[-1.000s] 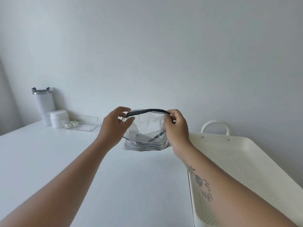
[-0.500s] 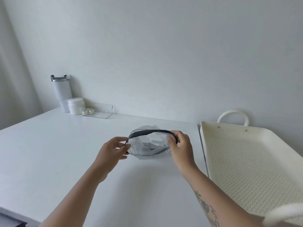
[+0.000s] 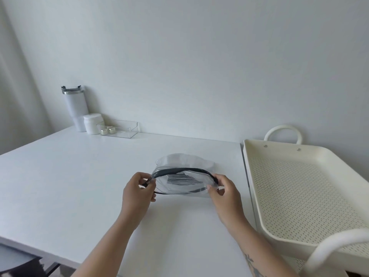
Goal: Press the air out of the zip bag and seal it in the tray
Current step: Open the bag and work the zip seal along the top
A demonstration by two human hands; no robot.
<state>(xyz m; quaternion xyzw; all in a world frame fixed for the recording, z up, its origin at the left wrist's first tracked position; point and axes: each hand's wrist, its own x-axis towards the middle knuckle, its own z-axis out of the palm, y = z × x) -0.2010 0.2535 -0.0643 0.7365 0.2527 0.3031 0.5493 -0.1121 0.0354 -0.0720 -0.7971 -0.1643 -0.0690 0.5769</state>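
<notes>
The zip bag (image 3: 182, 179) rests on the table (image 3: 79, 176), just left of the tray (image 3: 299, 188) and outside it. Its dark zip rim gapes in a wide oval, and striped fabric (image 3: 180, 179) shows through the clear plastic. The left hand (image 3: 137, 193) pinches the rim's left end between thumb and fingertips, its other fingers curled in. The right hand (image 3: 224, 191) grips the right end the same way, thumb on top. Each hand holds only the bag. At the table's far left corner stand a tumbler (image 3: 75, 108), a white jar (image 3: 92, 123) and a clear box (image 3: 119, 128), well apart from the bag.
</notes>
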